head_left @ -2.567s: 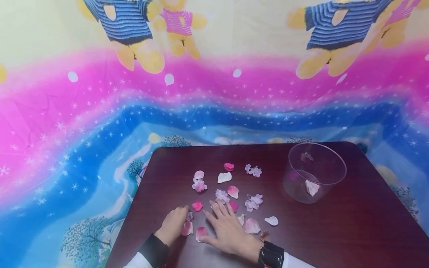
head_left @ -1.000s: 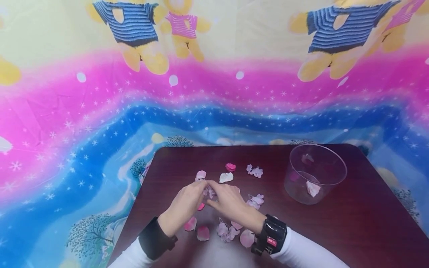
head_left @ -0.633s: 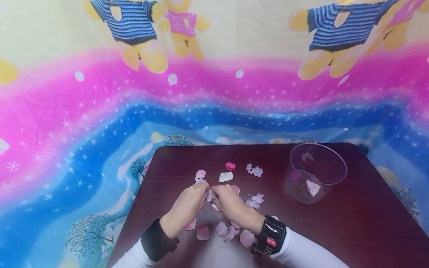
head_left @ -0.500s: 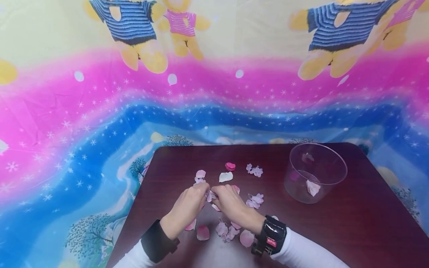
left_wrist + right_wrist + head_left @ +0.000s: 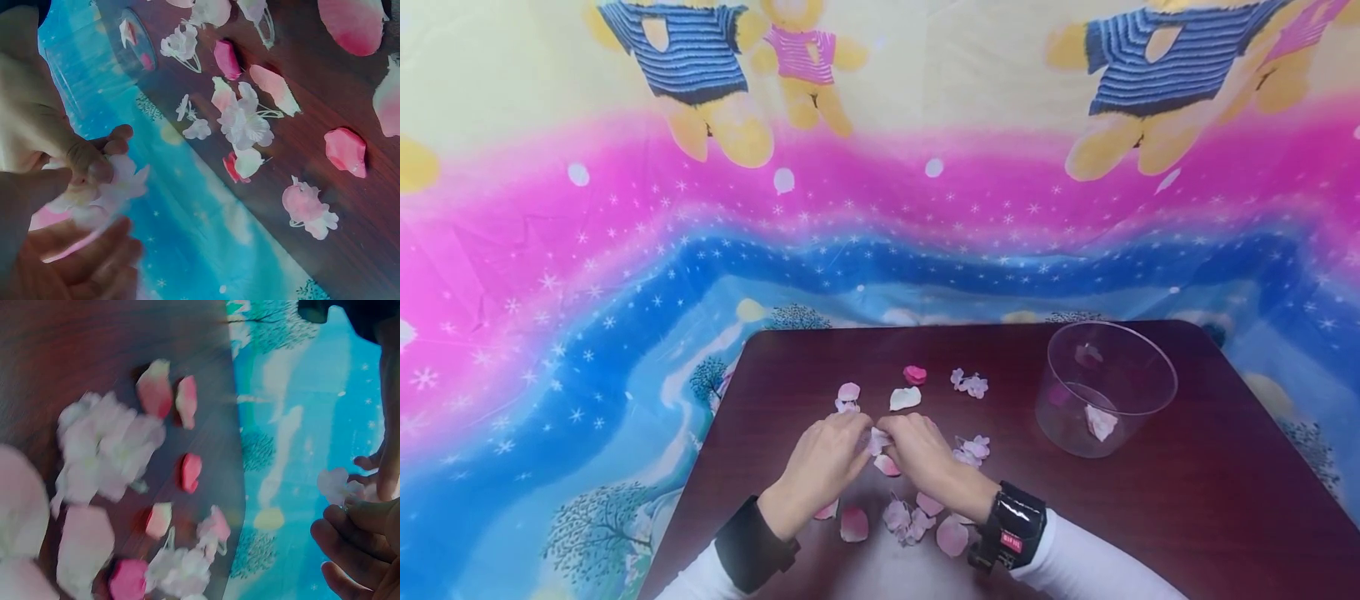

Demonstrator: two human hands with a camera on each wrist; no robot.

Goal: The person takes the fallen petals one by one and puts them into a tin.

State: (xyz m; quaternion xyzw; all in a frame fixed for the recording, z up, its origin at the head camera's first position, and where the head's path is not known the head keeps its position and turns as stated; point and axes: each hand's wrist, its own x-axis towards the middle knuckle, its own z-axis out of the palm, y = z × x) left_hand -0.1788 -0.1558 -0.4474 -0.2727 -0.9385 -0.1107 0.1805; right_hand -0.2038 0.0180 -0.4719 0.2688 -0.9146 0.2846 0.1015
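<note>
My left hand (image 5: 820,458) and right hand (image 5: 925,454) meet over the middle of the table, both pinching a pale pink artificial flower (image 5: 877,440) between their fingertips. In the left wrist view its petals (image 5: 128,178) show between the two hands, and the left fingers are blurred. Part of the same flower (image 5: 337,486) sticks out from the fingertips in the right wrist view. Just under the hands lies a pink-and-white petal (image 5: 887,465). Nearer the body rest a pale flower cluster (image 5: 908,518) and a pink petal (image 5: 853,523).
A clear round tub (image 5: 1093,433) stands at the back right of the dark table (image 5: 1210,500), with a few petals inside. Further back lie a white petal (image 5: 905,398), a deep pink petal (image 5: 914,374) and flower clusters (image 5: 970,383). A printed cloth (image 5: 880,192) hangs behind.
The right hand, earlier spread low over the petals, and the left hand, earlier lower left, have come together farther back and now hold a flower. Lately they have shifted only slightly.
</note>
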